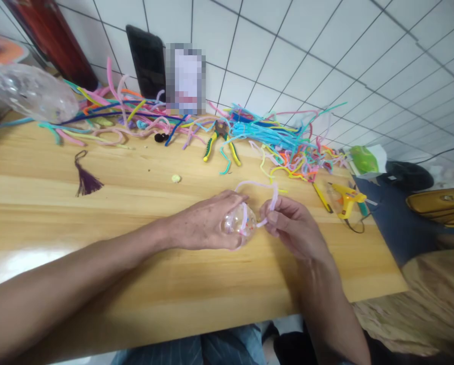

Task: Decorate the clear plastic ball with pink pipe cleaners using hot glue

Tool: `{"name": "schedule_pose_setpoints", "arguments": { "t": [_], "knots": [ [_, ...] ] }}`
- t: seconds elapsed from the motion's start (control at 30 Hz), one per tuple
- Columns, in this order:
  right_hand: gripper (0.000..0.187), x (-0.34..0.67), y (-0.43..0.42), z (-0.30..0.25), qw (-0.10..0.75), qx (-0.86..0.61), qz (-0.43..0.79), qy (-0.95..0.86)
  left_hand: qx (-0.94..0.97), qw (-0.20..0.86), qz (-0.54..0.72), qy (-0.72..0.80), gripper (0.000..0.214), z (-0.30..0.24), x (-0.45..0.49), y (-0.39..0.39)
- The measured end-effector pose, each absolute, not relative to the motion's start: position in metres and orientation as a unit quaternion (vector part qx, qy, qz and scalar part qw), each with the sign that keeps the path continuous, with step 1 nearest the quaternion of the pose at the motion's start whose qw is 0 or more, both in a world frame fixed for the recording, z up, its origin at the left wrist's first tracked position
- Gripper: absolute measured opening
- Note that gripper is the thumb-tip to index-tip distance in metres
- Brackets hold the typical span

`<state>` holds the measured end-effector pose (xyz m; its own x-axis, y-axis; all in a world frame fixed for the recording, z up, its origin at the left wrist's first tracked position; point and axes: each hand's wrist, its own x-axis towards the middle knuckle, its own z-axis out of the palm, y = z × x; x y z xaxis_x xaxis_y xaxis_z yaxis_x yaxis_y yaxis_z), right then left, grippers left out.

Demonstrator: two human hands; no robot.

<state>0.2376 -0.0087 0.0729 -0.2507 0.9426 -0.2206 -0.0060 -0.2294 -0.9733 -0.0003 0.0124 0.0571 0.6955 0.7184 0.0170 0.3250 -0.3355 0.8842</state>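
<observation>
left hand (200, 223) has its grip wrapped round a clear plastic thing (234, 221); right hand (299, 230) pinches a lilac pipe cleaner (275, 193); pliers (221, 132) lie further back on the tabletop (136, 192)

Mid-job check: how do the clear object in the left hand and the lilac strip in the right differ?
The clear object is rounded, while the lilac strip is thin and arched. The clear object is see-through and shiny; the lilac strip is opaque and matte. The left hand wraps around the clear object; the right hand pinches the lilac strip. Both are held over the wooden table.
</observation>
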Motion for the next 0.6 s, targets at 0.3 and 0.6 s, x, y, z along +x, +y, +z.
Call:
{"name": "schedule_pose_setpoints", "arguments": {
  "t": [0.3, 0.6],
  "knots": [
    [0.043, 0.225, -0.009, 0.065, 0.385, -0.480, 0.603, -0.507, 0.798, 0.466, 0.221, 0.311, 0.033, 0.056, -0.002, 0.014],
    [0.043, 0.222, -0.011, 0.067, 0.370, -0.484, 0.600, -0.518, 0.800, 0.462, 0.221, 0.312, 0.028, 0.055, -0.003, 0.014]
  ]
}}
